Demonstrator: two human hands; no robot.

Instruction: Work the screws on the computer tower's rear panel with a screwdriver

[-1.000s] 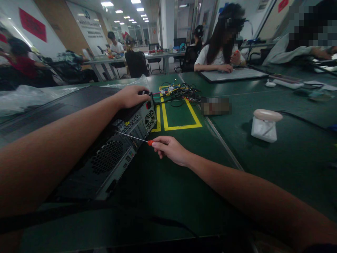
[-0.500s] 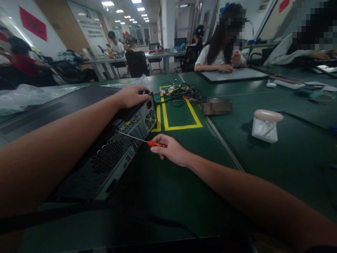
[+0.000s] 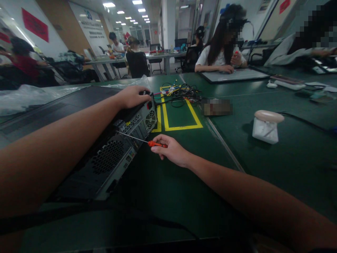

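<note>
Room: office with ceiling lights; a person in white [image 3: 216,58] sits across the table, at a framed board [image 3: 234,74].
Surface: green table [image 3: 168,203], yellow tape rectangle [image 3: 183,128] marked on it.
Computer case [image 3: 79,102]: on the table at the left, vented rear panel towards the right hand.
Left hand [image 3: 133,96]: laid over the case's upper rear edge, fingers slightly apart; cannot tell if they grip.
Right hand [image 3: 171,151]: fingers closed around the orange handle of a screwdriver [image 3: 157,144], shaft reaching to the rear panel; tip contact unclear.
Cables [image 3: 186,93]: tangled beyond the case.
Plastic sheet [image 3: 28,96]: behind it.
</note>
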